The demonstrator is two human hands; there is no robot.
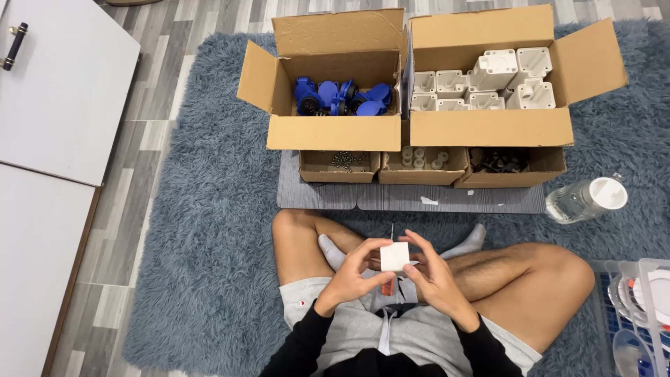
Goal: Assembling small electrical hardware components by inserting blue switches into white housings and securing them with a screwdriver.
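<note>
Left hand [351, 278] and right hand [434, 277] both grasp a small white plastic cube-shaped housing [394, 256]; open cardboard boxes [488, 126] lie at 12 o'clock.

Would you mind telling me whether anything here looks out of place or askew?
Only the clear plastic bottle stands out: it lies on its side on the blue rug, right of the small cardboard trays. The boxes sit upright and nothing looks spilled.
</note>
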